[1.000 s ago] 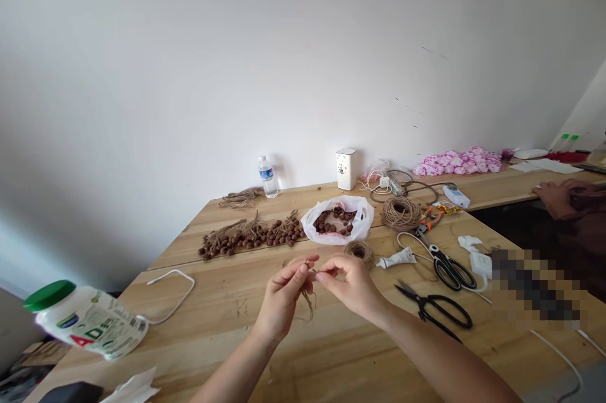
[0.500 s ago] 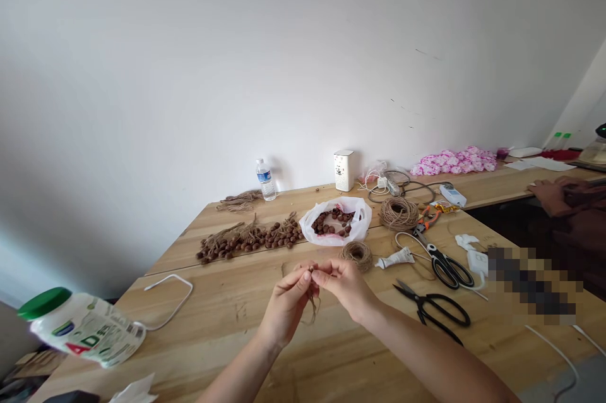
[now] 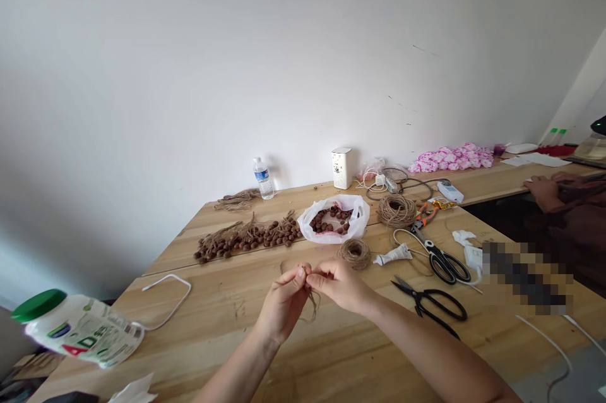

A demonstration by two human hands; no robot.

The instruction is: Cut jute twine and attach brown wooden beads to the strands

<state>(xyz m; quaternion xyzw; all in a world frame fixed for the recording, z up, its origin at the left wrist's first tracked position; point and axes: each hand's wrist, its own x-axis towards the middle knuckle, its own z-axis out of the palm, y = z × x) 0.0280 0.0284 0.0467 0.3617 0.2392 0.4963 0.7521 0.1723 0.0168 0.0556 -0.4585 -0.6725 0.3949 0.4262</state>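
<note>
My left hand [image 3: 288,302] and my right hand [image 3: 341,287] meet above the table, fingertips pinched together. Thin jute twine [image 3: 314,307] hangs in a loose loop below them, so both appear closed on it. Whatever sits right between the fingertips is hidden. Just beyond my hands lies a small ball of jute twine [image 3: 354,254]. Behind it is a white plastic bag [image 3: 310,237] holding brown, round, nut-like pieces [image 3: 326,224]. To its left, a row of similar pieces tied with twine [image 3: 246,239] rests on the wood.
Right of my hands are black scissors [image 3: 428,302], black-and-white scissors [image 3: 445,262], a white tube [image 3: 394,254], orange-handled pliers [image 3: 426,216] and a larger twine roll [image 3: 396,210]. A green-capped jar [image 3: 89,330] stands left; a water bottle [image 3: 264,179] at the back. Another person's hand [image 3: 544,191] is far right.
My fingertips have shifted slightly and cover the small dark bit seen between them before. The twine loop still hangs below. The whole view has moved a little.
</note>
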